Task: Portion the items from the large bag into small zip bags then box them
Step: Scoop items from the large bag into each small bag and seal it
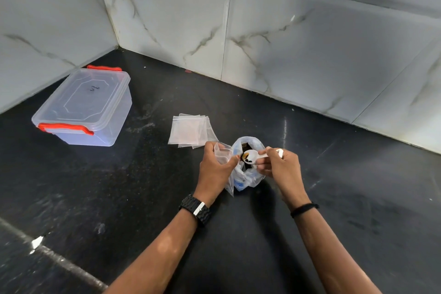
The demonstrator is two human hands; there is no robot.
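Pinching a white spoon [256, 157] crosswise, bowl toward the left hand [214, 169], the right hand [282, 167] hovers over the upright large bag [248, 174] while the left grips a small zip bag [223, 154] mouth-up, above a black counter [119, 198] walled by marbled tiles [310, 43].

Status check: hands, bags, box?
Left hand holds small clear zip bag; right hand holds white plastic spoon over large bag. Clear red-latched box closed. Nothing blocking.
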